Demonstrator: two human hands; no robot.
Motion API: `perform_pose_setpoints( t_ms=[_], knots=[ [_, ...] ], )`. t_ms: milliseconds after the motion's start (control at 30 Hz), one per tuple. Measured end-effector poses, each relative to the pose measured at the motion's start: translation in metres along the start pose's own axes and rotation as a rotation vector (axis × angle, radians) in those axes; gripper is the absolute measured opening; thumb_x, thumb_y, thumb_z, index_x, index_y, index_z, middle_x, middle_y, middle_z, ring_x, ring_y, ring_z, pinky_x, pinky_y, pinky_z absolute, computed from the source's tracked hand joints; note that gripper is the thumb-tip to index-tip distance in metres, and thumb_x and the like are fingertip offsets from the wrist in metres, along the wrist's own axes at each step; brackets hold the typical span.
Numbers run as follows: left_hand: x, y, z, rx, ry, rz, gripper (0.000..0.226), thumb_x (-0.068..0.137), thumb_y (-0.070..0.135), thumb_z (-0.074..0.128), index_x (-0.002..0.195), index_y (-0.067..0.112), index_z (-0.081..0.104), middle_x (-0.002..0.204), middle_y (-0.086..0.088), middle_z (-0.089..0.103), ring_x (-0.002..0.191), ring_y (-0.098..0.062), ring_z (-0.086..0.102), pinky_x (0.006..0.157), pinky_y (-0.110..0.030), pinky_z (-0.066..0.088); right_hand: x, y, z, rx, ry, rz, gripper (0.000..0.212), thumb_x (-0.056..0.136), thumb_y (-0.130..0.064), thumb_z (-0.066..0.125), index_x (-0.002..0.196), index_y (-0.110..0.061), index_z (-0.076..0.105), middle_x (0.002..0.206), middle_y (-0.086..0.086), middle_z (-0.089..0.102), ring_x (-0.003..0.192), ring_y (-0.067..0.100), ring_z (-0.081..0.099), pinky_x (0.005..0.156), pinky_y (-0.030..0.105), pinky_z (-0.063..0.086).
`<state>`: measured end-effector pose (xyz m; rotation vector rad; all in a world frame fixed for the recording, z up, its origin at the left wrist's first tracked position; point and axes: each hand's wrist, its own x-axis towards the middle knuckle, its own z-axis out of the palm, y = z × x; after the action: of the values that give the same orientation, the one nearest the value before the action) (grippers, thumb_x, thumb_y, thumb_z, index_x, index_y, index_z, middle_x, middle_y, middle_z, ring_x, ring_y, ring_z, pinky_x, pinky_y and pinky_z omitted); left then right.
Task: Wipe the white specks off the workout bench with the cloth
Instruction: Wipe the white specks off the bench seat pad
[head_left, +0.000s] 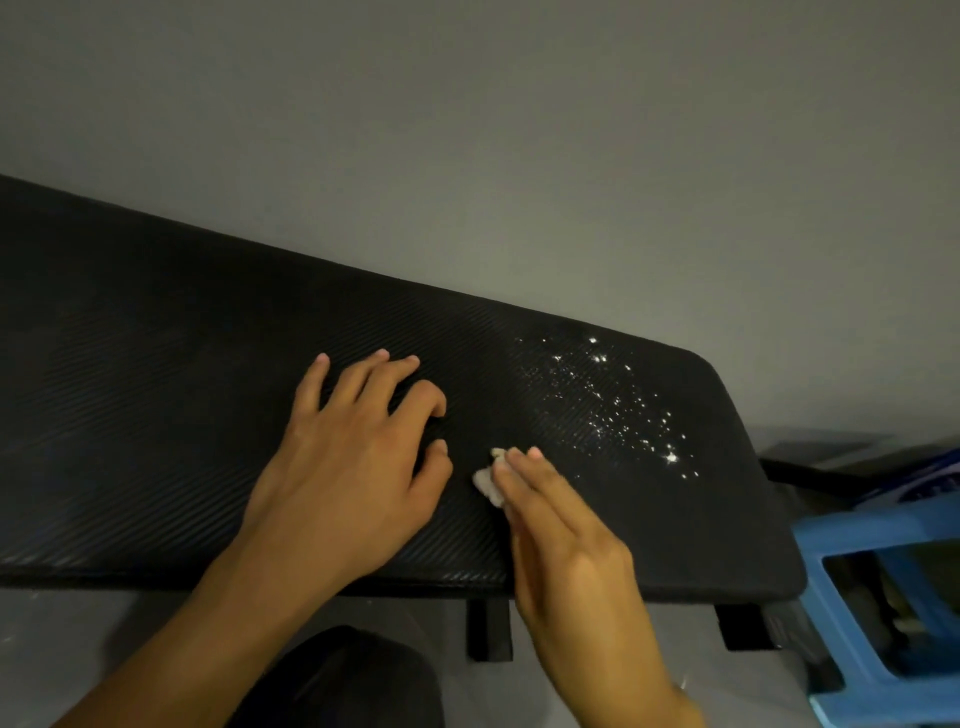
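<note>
A black padded workout bench (156, 405) with a ribbed surface stretches from the left to the right. White specks (613, 405) are scattered over its right part. My left hand (353, 457) rests on the pad to the left of the specks, fingers spread. My right hand (561, 535) lies with straight fingers over a small whitish cloth (485, 483) and presses it onto the pad. The cloth is mostly hidden under the fingers and sits just left of and below the specks.
A grey wall (519, 130) rises behind the bench. A blue plastic stool (883, 613) stands at the right end of the bench. Black frame legs (488, 631) show under the pad. A dark rounded shape (343, 680) lies below the front edge.
</note>
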<state>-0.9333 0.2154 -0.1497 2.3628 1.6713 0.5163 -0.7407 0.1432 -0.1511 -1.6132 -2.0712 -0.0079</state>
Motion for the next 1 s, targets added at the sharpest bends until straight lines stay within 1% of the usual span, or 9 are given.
perform_pose_setpoints(
  t_ms=[100, 167, 233, 367, 467, 600, 733, 833, 1000],
  knots=[
    [-0.001, 0.0, -0.001, 0.009, -0.006, 0.007, 0.043, 0.092, 0.053, 0.031, 0.12, 0.033, 0.056, 0.15, -0.002, 0.049, 0.146, -0.023, 0.037, 0.122, -0.058, 0.022, 0.017, 0.01, 0.002, -0.014, 0.001, 0.125, 0.037, 0.097, -0.006, 0.06, 0.134, -0.011, 0.063, 0.142, 0.003, 0.059, 0.14, 0.018, 0.047, 0.113, 0.029, 0.041],
    [-0.002, 0.0, -0.002, 0.013, -0.01, 0.008, 0.045, 0.092, 0.054, 0.03, 0.123, 0.033, 0.056, 0.151, -0.003, 0.048, 0.147, -0.023, 0.035, 0.122, -0.057, 0.021, 0.019, 0.004, 0.005, -0.036, 0.018, 0.139, 0.033, 0.1, -0.011, 0.056, 0.132, -0.008, 0.063, 0.14, 0.006, 0.06, 0.137, 0.023, 0.05, 0.111, 0.037, 0.045],
    [-0.003, 0.001, -0.004, 0.007, -0.023, 0.007, 0.044, 0.095, 0.053, 0.032, 0.126, 0.033, 0.055, 0.154, -0.003, 0.045, 0.149, -0.023, 0.033, 0.123, -0.057, 0.019, 0.007, -0.004, 0.0, -0.092, 0.005, 0.083, 0.036, 0.102, -0.022, 0.05, 0.134, -0.011, 0.062, 0.141, 0.003, 0.057, 0.132, 0.022, 0.051, 0.107, 0.037, 0.044],
    [-0.003, 0.0, -0.005, -0.004, -0.014, 0.012, 0.045, 0.095, 0.054, 0.031, 0.125, 0.033, 0.056, 0.154, -0.003, 0.045, 0.149, -0.023, 0.033, 0.123, -0.058, 0.019, -0.023, 0.005, -0.025, -0.182, -0.004, 0.039, 0.041, 0.1, -0.031, 0.045, 0.137, -0.024, 0.061, 0.142, -0.007, 0.054, 0.108, 0.017, 0.052, 0.085, 0.034, 0.042],
    [-0.003, 0.0, -0.004, 0.001, -0.018, 0.012, 0.051, 0.091, 0.057, 0.026, 0.125, 0.033, 0.056, 0.154, -0.002, 0.045, 0.148, -0.023, 0.033, 0.123, -0.057, 0.018, -0.021, 0.015, -0.029, -0.115, -0.007, 0.078, 0.036, 0.101, -0.027, 0.053, 0.136, -0.029, 0.061, 0.127, -0.007, 0.052, 0.096, 0.015, 0.05, 0.079, 0.034, 0.046],
    [-0.003, 0.0, -0.006, 0.001, -0.033, 0.016, 0.055, 0.09, 0.059, 0.022, 0.128, 0.034, 0.054, 0.156, -0.002, 0.042, 0.15, -0.022, 0.03, 0.124, -0.055, 0.015, 0.004, 0.015, -0.02, -0.007, -0.007, 0.186, 0.036, 0.1, -0.032, 0.052, 0.131, -0.019, 0.063, 0.112, -0.008, 0.047, 0.095, 0.014, 0.055, 0.083, 0.036, 0.054],
    [-0.003, 0.001, -0.006, -0.003, -0.036, 0.013, 0.058, 0.089, 0.06, 0.02, 0.129, 0.034, 0.054, 0.157, -0.002, 0.041, 0.15, -0.022, 0.029, 0.124, -0.056, 0.015, -0.013, 0.006, -0.023, 0.068, -0.052, 0.084, 0.032, 0.103, -0.033, 0.051, 0.127, -0.019, 0.065, 0.107, -0.005, 0.049, 0.098, 0.016, 0.061, 0.085, 0.036, 0.055],
    [-0.003, 0.002, -0.006, 0.0, -0.033, 0.009, 0.057, 0.09, 0.059, 0.021, 0.128, 0.032, 0.055, 0.156, -0.003, 0.043, 0.15, -0.023, 0.031, 0.124, -0.057, 0.016, -0.014, 0.013, -0.031, 0.0, -0.021, 0.045, 0.024, 0.102, -0.03, 0.056, 0.119, -0.019, 0.069, 0.098, -0.005, 0.05, 0.085, 0.017, 0.06, 0.073, 0.04, 0.053],
    [-0.002, 0.002, -0.007, 0.005, -0.039, 0.011, 0.059, 0.089, 0.06, 0.019, 0.13, 0.033, 0.053, 0.158, -0.002, 0.04, 0.151, -0.022, 0.027, 0.125, -0.055, 0.014, 0.04, 0.037, -0.011, -0.038, 0.102, 0.197, 0.02, 0.101, -0.021, 0.059, 0.109, -0.006, 0.069, 0.097, 0.002, 0.05, 0.079, 0.021, 0.059, 0.074, 0.04, 0.057]
  ],
)
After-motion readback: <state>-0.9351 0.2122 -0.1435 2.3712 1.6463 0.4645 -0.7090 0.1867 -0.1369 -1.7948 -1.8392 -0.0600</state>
